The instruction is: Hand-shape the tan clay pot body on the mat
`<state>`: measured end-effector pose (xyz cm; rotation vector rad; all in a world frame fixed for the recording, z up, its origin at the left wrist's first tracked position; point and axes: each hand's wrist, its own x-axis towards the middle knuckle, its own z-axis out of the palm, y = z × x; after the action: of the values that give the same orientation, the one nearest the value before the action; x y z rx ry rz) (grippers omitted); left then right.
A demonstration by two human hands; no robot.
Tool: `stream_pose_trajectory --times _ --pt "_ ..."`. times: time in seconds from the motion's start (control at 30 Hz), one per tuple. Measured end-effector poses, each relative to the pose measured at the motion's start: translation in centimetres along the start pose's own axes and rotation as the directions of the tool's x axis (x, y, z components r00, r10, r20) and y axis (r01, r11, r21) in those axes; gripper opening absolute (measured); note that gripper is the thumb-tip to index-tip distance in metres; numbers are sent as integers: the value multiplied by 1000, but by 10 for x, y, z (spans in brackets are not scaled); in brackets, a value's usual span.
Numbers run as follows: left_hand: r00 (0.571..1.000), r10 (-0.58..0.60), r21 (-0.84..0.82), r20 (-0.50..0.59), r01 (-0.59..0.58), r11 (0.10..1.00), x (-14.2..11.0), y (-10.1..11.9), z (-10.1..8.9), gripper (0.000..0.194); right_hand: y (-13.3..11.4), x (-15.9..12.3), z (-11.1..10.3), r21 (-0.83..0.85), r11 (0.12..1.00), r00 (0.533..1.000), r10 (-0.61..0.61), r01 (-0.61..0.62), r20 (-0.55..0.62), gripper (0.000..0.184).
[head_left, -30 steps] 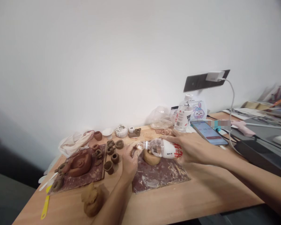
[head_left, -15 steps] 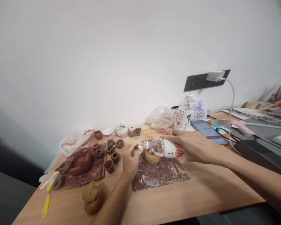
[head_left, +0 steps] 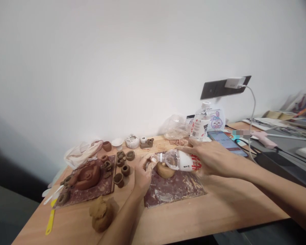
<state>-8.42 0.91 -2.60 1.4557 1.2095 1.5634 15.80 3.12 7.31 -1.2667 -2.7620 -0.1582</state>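
My right hand (head_left: 209,159) grips a small plastic water bottle (head_left: 180,160) with a red and white label, held almost on its side, its neck pointing left. My left hand (head_left: 142,173) is closed around the bottle's cap end (head_left: 154,158). Right under the bottle sits a tan clay piece (head_left: 164,170) on a dark mottled work mat (head_left: 173,190). Whether the cap is on or off I cannot make out.
A second mat (head_left: 91,185) at left carries a brown clay spiral and several small clay rings and cups. A clay lump (head_left: 102,213) and a yellow tool (head_left: 50,223) lie near the front edge. Behind are another bottle (head_left: 200,124), a phone (head_left: 226,142), a plastic bag, a charger cable.
The bottle and both hands have risen slightly and the neck end has tilted a little upward. My left fingers stay on the cap end.
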Motion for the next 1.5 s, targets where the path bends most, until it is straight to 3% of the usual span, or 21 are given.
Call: stream_pose_trajectory --times 0.3,0.87,0.97,1.07,1.17,1.27,1.4,1.5 --pt "1000 -14 -20 16 15 1000 -1 -2 0 23 0 0 -4 17 1000 1000 -4 4 19 67" --pt "998 -55 -80 14 56 995 0 2 1 25 5 0 2 -32 999 998 -44 42 -48 71" --pt "999 -50 -86 -13 48 995 1 5 0 26 1 1 1 36 999 1000 -7 8 -27 64" --pt "997 -57 -98 -49 52 994 1 6 0 28 0 2 2 159 987 1000 -1 6 -30 68" --pt "994 -77 -128 -76 67 989 1 7 0 31 3 6 1 305 952 996 3 23 -85 77" --pt "995 -75 -138 -69 65 988 2 4 0 32 11 17 -7 424 903 980 22 65 -196 71" --pt "992 -90 -130 -93 78 988 4 -5 -2 38 24 46 -11 554 832 917 185 46 -354 68" --pt "987 -122 -176 -101 103 979 6 -10 -3 40 29 75 4 681 729 851 314 68 -421 72"
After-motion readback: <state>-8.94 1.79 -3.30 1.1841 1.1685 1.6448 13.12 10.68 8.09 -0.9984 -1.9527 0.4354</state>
